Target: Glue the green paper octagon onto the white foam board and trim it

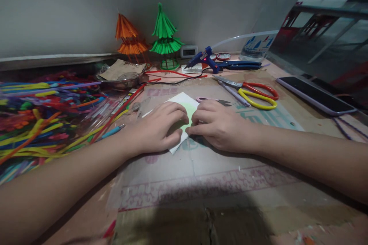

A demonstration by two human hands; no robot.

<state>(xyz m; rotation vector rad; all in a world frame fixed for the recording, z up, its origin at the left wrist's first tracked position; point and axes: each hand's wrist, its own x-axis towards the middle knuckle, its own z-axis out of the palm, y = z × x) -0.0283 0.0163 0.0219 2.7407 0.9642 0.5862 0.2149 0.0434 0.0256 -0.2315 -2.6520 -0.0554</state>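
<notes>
A small sheet of pale green and white paper point(186, 104) lies on the cardboard work surface point(201, 176) in the middle of the view. My left hand point(156, 128) rests on its left part with the fingers curled down onto it. My right hand point(220, 124) presses on its right edge, fingers bent and together. The fingertips of both hands meet over the paper, and most of the sheet is hidden under them.
A heap of coloured straws point(43, 118) fills the left. Behind stand an orange paper tree point(129, 40) and a green paper tree point(166, 36). A blue glue gun point(202, 59), red-and-yellow scissors point(255, 93), small snips point(214, 100) and a phone point(314, 95) lie to the right.
</notes>
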